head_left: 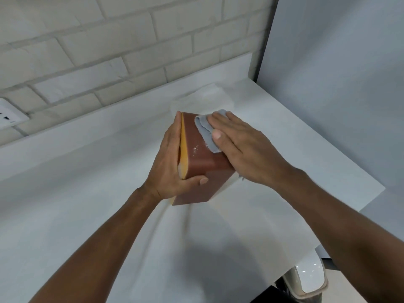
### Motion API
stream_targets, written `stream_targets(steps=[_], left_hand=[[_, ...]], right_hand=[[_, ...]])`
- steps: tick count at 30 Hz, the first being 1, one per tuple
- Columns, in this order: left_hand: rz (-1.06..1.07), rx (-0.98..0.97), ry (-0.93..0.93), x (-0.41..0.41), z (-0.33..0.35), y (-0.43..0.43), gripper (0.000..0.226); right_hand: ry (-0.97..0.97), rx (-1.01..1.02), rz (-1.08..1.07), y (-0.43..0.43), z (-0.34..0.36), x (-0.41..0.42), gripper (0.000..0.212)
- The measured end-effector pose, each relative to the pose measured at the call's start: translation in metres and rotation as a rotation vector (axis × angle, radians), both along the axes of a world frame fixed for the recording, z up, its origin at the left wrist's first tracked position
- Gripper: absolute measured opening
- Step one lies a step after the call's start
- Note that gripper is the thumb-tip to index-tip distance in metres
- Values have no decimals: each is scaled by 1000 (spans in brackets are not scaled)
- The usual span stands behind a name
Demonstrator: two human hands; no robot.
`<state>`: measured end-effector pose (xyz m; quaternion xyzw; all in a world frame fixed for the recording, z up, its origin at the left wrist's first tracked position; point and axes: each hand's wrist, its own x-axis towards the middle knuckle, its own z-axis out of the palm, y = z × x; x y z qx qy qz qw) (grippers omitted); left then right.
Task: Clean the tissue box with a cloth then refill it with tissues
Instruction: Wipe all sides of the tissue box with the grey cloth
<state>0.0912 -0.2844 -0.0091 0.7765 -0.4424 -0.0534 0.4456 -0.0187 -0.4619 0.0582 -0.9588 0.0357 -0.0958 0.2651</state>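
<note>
OK, tissue box [196, 169]: mid counter [87, 193], tipped on edge, brown face up, yellow face to the left.
Long axis: runs away from the person, far end higher.
Left hand [168, 169]: palm on the yellow face, thumb hooked over the near brown face, gripping the box steady.
Right hand [240, 147]: fingers straight, pressing the cloth [204, 132] flat on the far half of the brown face.
Key relation: white specks [195, 148] sit on the brown face just nearer than the cloth. The stroke probably wants to come down the long axis toward the person, and the right hand is already on it.
Tissues [203, 99]: white blurred pile just behind the box, likely the refill. Refill not yet started.
</note>
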Motion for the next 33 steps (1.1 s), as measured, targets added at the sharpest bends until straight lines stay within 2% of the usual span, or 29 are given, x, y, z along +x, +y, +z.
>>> stream_targets(steps=[6,10,14,18,22,25,27,30,33], left_hand=[[11,2,12,2,-3,6,141],[0,-10,-5,0,1,1,142],[-15,-7,-14,1,2,2,141],[-14,-4,21,-2,1,0,141],[-73,26,-37,-1,9,-8,139],[-95,39,-55,-1,11,-8,138],[-88,32,-40,0,9,-4,137],[-74,33,-14,-1,8,-1,136],[-82,29,-13,-4,9,-6,133]], right_hand=[[-15,-159,89,12,-1,-36,56],[-20,-59,46,-2,4,-7,47],[38,88,-24,-8,2,7,48],[-19,41,-36,-13,-3,-16,44],[-54,-6,26,-9,2,10,41],[-16,-9,69,-5,9,21,46],[-33,-30,117,-5,7,3,51],[53,-67,111,-7,-5,-27,60],[48,-22,56,-13,-4,-22,54]])
